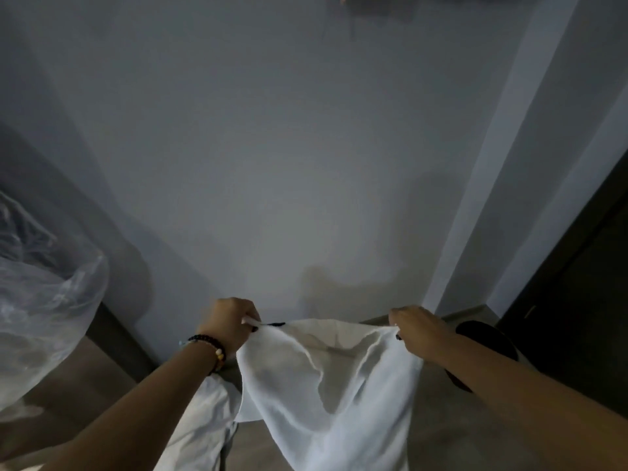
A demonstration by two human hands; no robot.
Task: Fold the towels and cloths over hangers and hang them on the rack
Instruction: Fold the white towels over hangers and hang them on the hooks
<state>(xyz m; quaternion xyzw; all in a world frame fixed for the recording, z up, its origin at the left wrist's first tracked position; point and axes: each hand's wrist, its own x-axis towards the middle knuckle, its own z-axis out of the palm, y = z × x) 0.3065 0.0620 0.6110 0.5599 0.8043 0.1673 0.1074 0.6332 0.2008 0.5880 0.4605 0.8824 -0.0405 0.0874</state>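
A pale wall [272, 164] is filling most of the view. Below it a white cloth [326, 396] is hanging in front of the person, its top edge running left to right and its length dropping towards the floor [452, 433]. A clear plastic bag [44, 300] is bulging at the left. The left hand [229, 322] and right hand [416, 329] are each pinching a top corner

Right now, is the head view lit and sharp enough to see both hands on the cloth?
Head view: dim and soft, yet the left hand and right hand each show pinching the white cloth; shadows fall on the wall; wide-angle bending at the edges.
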